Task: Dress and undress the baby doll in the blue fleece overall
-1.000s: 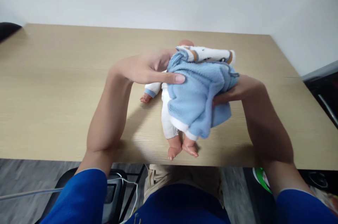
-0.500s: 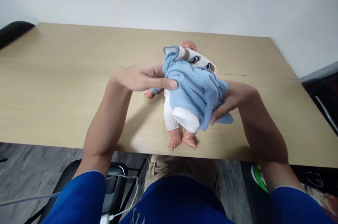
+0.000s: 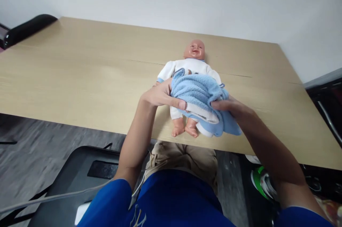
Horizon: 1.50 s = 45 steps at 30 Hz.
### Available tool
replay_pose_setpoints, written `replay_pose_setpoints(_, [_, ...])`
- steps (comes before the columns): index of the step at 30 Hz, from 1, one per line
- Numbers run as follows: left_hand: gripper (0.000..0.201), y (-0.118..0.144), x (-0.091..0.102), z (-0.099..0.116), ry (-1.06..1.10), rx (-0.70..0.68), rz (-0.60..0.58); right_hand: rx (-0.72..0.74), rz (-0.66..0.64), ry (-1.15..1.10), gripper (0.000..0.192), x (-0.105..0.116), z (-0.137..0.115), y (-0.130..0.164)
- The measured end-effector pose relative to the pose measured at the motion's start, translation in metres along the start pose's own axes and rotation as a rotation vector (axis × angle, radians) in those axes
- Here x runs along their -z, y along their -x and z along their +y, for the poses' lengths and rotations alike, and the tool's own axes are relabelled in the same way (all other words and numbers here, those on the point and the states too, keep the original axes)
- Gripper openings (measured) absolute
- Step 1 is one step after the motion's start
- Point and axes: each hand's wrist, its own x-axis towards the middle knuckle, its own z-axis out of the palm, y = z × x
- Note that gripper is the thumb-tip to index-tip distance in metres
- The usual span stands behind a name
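Observation:
A baby doll (image 3: 195, 50) in a white outfit with blue cuffs lies on its back on the wooden table (image 3: 93, 66), bare feet toward me. Over its middle, both my hands hold a bunched light-blue terry garment (image 3: 196, 86) with white lining and a small dark print. My left hand (image 3: 162, 95) grips its left side, thumb on top near the white edge. On the other side my right hand (image 3: 227, 106) pinches the cloth with the thumb on top. Loose light-blue fabric hangs below the right hand, beside the doll's feet. The garment hides the doll's belly and upper legs.
A black chair (image 3: 66, 173) with a phone (image 3: 103, 169) on it stands at lower left, a cable crossing it. Another black chair back (image 3: 32, 29) touches the far left edge. Green-and-white round items (image 3: 259, 180) sit below the table at right. A white wall rises behind.
The garment has come lower and toward me, gathered tighter, uncovering the doll's face and chest. My right hand's thumb has moved up onto the cloth's front. My view has shifted slightly.

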Motion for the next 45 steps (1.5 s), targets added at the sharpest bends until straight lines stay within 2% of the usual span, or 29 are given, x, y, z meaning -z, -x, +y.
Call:
replay_pose_setpoints(2, [0.079, 0.010, -0.015, -0.015, 0.070, -0.005, 0.109, 0.018, -0.165, -0.022, 0.059, 0.002, 0.000, 0.002])
replay_pose_setpoints(4, [0.074, 0.024, -0.032, -0.027, 0.138, 0.021, 0.180, 0.035, -0.247, 0.022, 0.054, 0.000, -0.001, 0.006])
replay_pose_setpoints(6, [0.070, 0.041, -0.049, -0.034, 0.170, 0.076, 0.183, 0.045, -0.183, 0.076, 0.046, -0.007, -0.002, 0.012])
replay_pose_setpoints(8, [0.065, 0.058, -0.062, -0.036, 0.155, 0.131, 0.161, 0.034, -0.048, 0.140, 0.035, -0.016, 0.000, 0.019])
replay_pose_setpoints(10, [0.057, 0.073, -0.073, -0.034, 0.097, 0.160, 0.190, -0.008, 0.067, 0.213, 0.022, -0.026, 0.005, 0.027])
replay_pose_setpoints(13, [0.046, 0.090, -0.086, -0.030, -0.019, 0.210, 0.338, -0.077, 0.151, 0.279, 0.013, -0.044, 0.017, 0.035])
replay_pose_setpoints(16, [0.043, 0.098, -0.095, -0.032, -0.094, 0.295, 0.501, -0.090, 0.196, 0.324, 0.018, -0.059, 0.029, 0.035])
replay_pose_setpoints(19, [0.037, 0.097, -0.098, -0.041, -0.174, 0.339, 0.599, -0.052, 0.284, 0.432, 0.028, -0.067, 0.039, 0.027])
replay_pose_setpoints(24, [0.033, 0.085, -0.092, -0.062, -0.338, 0.348, 0.645, -0.034, 0.362, 0.529, 0.027, -0.063, 0.055, 0.012])
replay_pose_setpoints(30, [0.038, 0.064, -0.074, -0.080, -0.383, 0.310, 0.642, -0.017, 0.395, 0.534, 0.014, -0.054, 0.067, -0.006])
replay_pose_setpoints(33, [0.042, 0.054, -0.062, -0.083, -0.367, 0.286, 0.636, 0.063, 0.463, 0.522, 0.027, -0.046, 0.070, -0.018])
replay_pose_setpoints(38, [0.041, 0.044, -0.052, -0.074, -0.409, 0.298, 0.646, 0.031, 0.475, 0.554, 0.025, -0.030, 0.058, -0.028])
replay_pose_setpoints(41, [0.039, 0.052, -0.061, -0.058, -0.402, 0.293, 0.656, 0.042, 0.430, 0.576, 0.019, -0.031, 0.037, -0.018])
replay_pose_setpoints(45, [0.038, 0.074, -0.080, -0.043, -0.413, 0.355, 0.655, 0.077, 0.297, 0.604, 0.015, -0.044, 0.014, -0.001])
